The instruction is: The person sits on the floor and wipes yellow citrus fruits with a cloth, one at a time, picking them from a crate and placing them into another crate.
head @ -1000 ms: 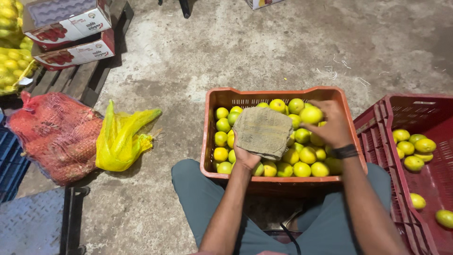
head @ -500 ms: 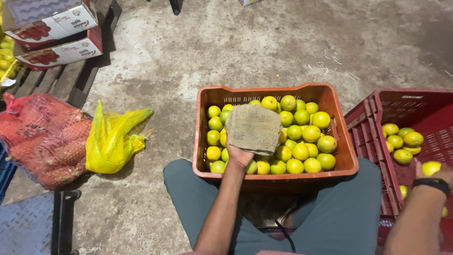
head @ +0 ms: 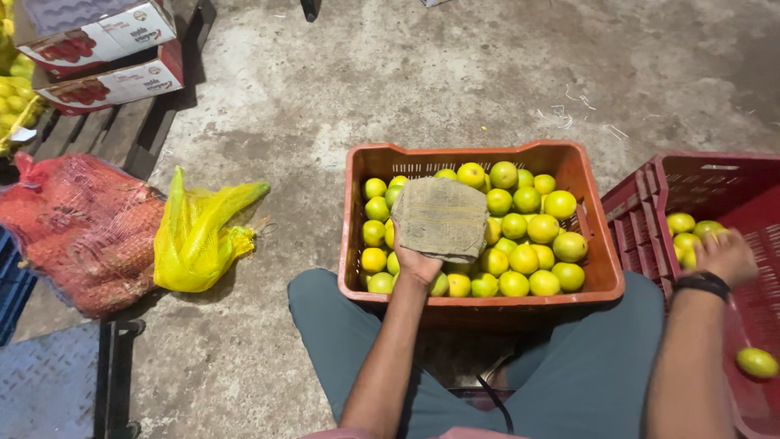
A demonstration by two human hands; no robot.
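Note:
An orange plastic crate (head: 479,302) rests between my knees, filled with several yellow-green citrus fruits (head: 528,232). My left hand (head: 418,264) grips a folded brown burlap cloth (head: 440,218) that lies over the fruit at the crate's left side. My right hand (head: 725,254), with a black band at the wrist, reaches into the red crate (head: 715,183) on my right, beside a few fruits (head: 684,232) there. Its fingers are blurred, and I cannot make out whether they hold a fruit. One more fruit (head: 757,362) lies lower in the red crate.
A yellow mesh bag (head: 199,236) and a red mesh sack (head: 81,236) lie on the concrete floor at left. Cardboard boxes (head: 106,49) sit on a wooden pallet (head: 122,134) at top left. A blue checker-plate platform (head: 45,386) fills the bottom left corner.
My right hand left the orange crate, swung right and now reaches into the red crate. The left hand stays on the cloth.

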